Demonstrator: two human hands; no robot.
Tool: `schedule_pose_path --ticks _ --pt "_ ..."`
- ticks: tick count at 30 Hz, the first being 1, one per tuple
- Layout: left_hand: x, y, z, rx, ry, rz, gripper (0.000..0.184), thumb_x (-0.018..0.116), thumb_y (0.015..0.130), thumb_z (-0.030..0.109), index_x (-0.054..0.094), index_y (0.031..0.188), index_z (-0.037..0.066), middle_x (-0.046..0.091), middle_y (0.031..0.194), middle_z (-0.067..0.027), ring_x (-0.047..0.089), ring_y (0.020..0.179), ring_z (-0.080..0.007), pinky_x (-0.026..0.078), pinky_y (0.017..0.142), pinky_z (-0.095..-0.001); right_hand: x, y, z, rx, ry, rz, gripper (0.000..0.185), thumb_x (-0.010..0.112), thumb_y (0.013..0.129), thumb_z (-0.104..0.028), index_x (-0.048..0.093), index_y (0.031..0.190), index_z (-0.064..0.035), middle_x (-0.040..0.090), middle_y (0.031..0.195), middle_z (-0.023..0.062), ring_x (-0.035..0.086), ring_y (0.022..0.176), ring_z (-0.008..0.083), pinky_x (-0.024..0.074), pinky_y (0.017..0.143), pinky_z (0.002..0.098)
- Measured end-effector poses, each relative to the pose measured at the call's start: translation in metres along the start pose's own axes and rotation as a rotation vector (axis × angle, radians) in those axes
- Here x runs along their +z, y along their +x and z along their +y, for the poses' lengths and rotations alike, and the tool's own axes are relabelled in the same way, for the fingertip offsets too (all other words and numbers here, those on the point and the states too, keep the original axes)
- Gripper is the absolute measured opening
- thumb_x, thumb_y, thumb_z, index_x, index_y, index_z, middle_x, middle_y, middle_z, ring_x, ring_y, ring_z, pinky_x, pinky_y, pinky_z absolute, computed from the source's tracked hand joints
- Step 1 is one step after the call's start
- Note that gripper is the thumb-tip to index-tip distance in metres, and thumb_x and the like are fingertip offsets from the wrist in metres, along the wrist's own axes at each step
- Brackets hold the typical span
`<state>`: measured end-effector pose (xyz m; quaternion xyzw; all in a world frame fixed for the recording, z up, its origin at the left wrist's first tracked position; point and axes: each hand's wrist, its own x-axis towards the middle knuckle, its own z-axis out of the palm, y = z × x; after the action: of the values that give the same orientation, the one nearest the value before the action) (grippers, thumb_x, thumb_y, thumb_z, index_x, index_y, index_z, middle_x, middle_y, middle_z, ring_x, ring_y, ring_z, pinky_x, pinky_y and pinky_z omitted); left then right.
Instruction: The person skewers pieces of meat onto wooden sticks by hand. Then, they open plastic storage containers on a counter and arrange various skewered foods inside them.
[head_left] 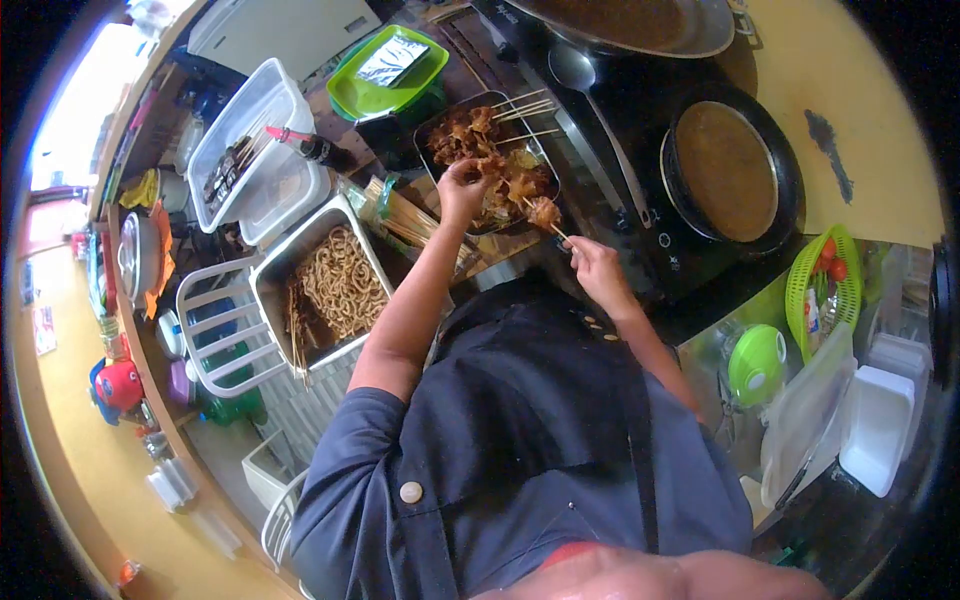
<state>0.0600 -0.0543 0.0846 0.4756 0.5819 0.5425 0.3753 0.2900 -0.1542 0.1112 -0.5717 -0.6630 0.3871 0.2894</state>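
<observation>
My right hand [597, 268] is closed round the lower end of a thin wooden skewer [560, 233]. Reddish-brown meat [543, 212] is threaded on the skewer's far end, near the tray's corner. Over the metal tray [558, 190], my left hand [464, 192] has its fingers pinched on a piece of marinated meat; the fingertips are partly hidden. More marinated meat fills the tray. At its far side, several loaded skewers [470, 135] lie with bare sticks pointing right. A plastic packet of bare bamboo sticks [408, 212] lies beside my left forearm.
A white tub [262, 265] of coiled, skewered pieces stands left on a white chair [215, 375]. Behind are a clear plastic container [292, 95], a bottle [325, 152] and a green-lidded box [345, 95]. To the right, a pan of brown sauce [725, 170] sits on the black stove near a ladle [610, 125].
</observation>
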Motion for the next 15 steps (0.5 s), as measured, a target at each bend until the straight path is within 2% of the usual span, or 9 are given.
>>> schedule_pose_path --ticks 1,5,8,11,15 --pt "0.000 0.004 -0.017 0.055 0.166 -0.023 0.023 0.072 0.069 0.012 0.063 0.084 -0.003 0.064 0.076 -0.0052 0.058 0.070 -0.0100 0.046 0.065 -0.0237 0.001 0.001 -0.001 0.005 0.007 -0.007 0.017 0.046 0.081 -0.003 0.060 0.090 -0.0012 0.056 0.063 0.0140 0.057 0.059 0.0277 0.0439 0.056 0.0372" --pt "0.005 0.000 0.008 -0.066 0.159 -0.008 0.024 0.069 0.074 0.017 0.063 0.086 -0.002 0.064 0.075 -0.0068 0.058 0.069 -0.0103 0.045 0.063 -0.0230 -0.001 0.002 -0.004 0.011 0.030 -0.009 0.017 0.046 0.081 -0.003 0.059 0.091 -0.0010 0.056 0.062 0.0133 0.056 0.058 0.0268 0.0436 0.055 0.0364" --pt "0.004 0.005 -0.003 -0.139 -0.107 -0.093 0.019 0.067 0.076 0.014 0.062 0.090 0.001 0.063 0.076 -0.0070 0.059 0.070 -0.0118 0.047 0.062 -0.0243 -0.002 0.003 -0.002 -0.010 0.035 -0.005 0.017 0.046 0.081 -0.003 0.059 0.091 -0.0009 0.056 0.062 0.0127 0.056 0.057 0.0253 0.0435 0.054 0.0355" --pt "0.013 -0.002 0.022 -0.154 -0.450 0.113 0.016 0.063 0.078 0.010 0.059 0.092 0.002 0.062 0.080 -0.0067 0.059 0.073 -0.0136 0.049 0.063 -0.0268 -0.001 0.004 0.000 -0.017 0.038 -0.001 0.017 0.046 0.081 -0.002 0.060 0.092 -0.0009 0.056 0.062 0.0124 0.056 0.056 0.0240 0.0436 0.054 0.0349" --pt "0.006 0.004 0.005 -0.218 -0.399 0.027 0.021 0.063 0.077 0.004 0.056 0.096 0.001 0.060 0.095 -0.0092 0.059 0.082 -0.0163 0.049 0.071 -0.0290 -0.002 0.004 -0.001 -0.025 0.057 0.005 0.018 0.046 0.081 -0.002 0.060 0.093 -0.0010 0.057 0.063 0.0124 0.056 0.056 0.0229 0.0440 0.054 0.0339"
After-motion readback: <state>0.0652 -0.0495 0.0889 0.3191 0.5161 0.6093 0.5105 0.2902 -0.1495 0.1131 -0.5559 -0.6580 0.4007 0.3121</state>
